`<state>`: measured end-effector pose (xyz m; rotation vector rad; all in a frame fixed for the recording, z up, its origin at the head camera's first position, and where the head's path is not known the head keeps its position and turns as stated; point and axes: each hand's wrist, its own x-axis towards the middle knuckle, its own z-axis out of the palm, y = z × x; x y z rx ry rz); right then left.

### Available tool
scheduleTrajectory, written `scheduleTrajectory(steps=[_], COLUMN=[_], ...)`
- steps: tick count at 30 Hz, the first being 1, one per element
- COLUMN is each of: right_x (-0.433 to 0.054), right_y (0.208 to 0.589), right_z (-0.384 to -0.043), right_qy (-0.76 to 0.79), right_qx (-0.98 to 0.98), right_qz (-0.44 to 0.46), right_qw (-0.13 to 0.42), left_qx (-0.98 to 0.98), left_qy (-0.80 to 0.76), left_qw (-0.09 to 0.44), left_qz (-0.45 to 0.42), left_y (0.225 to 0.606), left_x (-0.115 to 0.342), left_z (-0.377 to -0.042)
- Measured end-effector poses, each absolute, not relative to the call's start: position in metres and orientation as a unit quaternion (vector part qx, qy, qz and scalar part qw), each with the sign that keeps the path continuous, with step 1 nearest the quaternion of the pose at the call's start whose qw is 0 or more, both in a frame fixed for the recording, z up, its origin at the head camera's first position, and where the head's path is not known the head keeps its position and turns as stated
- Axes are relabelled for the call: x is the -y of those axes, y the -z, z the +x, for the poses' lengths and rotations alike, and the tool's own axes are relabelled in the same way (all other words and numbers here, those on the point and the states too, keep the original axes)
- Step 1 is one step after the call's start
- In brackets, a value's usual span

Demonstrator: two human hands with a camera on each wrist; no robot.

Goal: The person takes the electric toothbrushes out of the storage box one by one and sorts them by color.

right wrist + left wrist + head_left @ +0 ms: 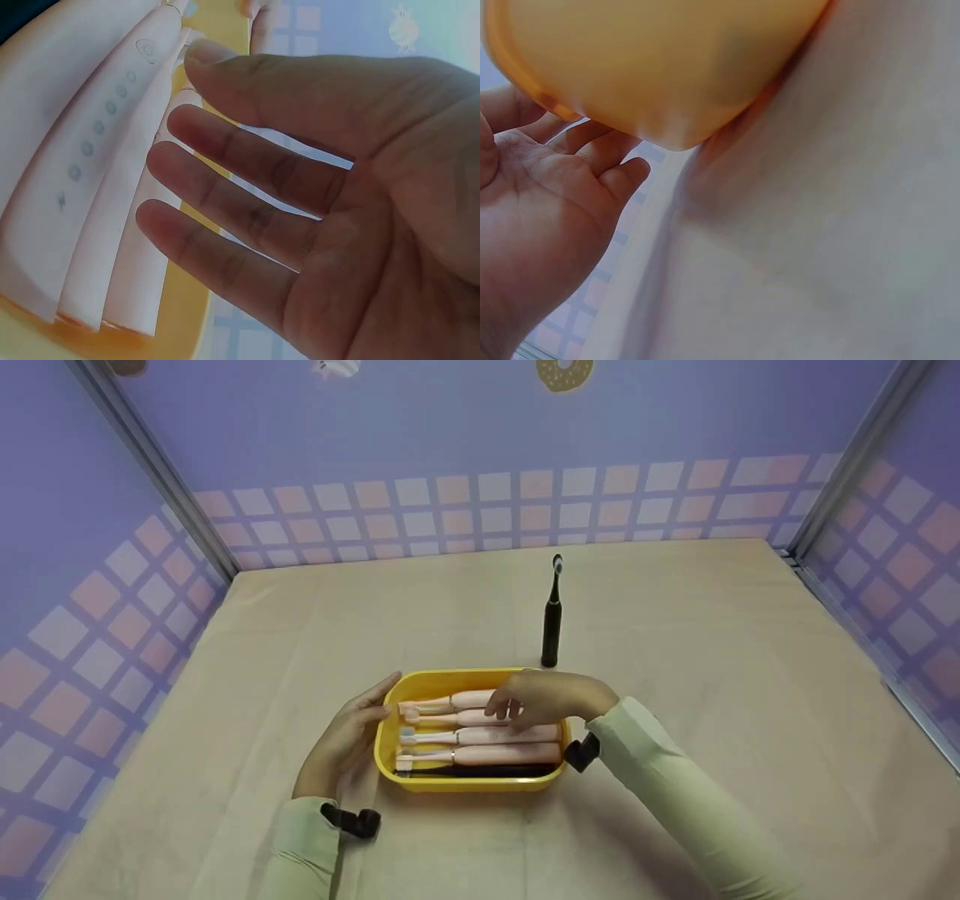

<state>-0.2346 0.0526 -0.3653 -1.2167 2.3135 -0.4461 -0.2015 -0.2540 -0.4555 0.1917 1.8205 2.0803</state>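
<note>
A yellow plastic basket (pixel 472 785) sits on the table with several pink electric toothbrushes (pixel 510 753) and a black toothbrush (pixel 480 771) lying side by side in it, heads to the left. My left hand (pixel 346 742) holds the basket's left end, its thumb at the rim; the left wrist view shows fingers (pixel 604 150) against the outer wall. Over the basket's right half hovers my right hand (pixel 551 694), fingers loosely bent and apart, nothing between them. In the right wrist view the fingertips (pixel 161 157) overlap the pink handles; contact is unclear. Another black electric toothbrush (pixel 551 634) stands upright behind the basket.
A beige cloth (pixel 697 660) covers the table. Purple walls with pink and white squares (pixel 495 508) rise at the back and both sides, joined by metal corner posts (pixel 172 487).
</note>
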Motion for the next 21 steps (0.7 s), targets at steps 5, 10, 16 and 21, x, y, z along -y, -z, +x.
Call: scheduleTrajectory(steps=[5, 10, 16, 21], right_x=[-0.049, -0.044, -0.04, -0.039], right_y=[0.366, 0.365, 0.367, 0.37], right_z=[-0.235, -0.234, -0.235, -0.237], right_qy=[0.157, 0.145, 0.13, 0.134], right_qx=[-0.851, -0.856, -0.864, -0.863], right_qz=[-0.429, -0.416, -0.398, -0.394], right_qw=[0.261, 0.271, 0.279, 0.287], left_qx=[-0.656, -0.666, -0.664, -0.658], left_qy=[-0.73, -0.723, -0.726, -0.73], left_qw=[0.177, 0.17, 0.169, 0.171], left_qz=[0.068, 0.068, 0.063, 0.068], left_y=[0.456, 0.456, 0.457, 0.457], left_x=[0.254, 0.254, 0.255, 0.255], left_z=[-0.202, -0.202, -0.202, -0.202])
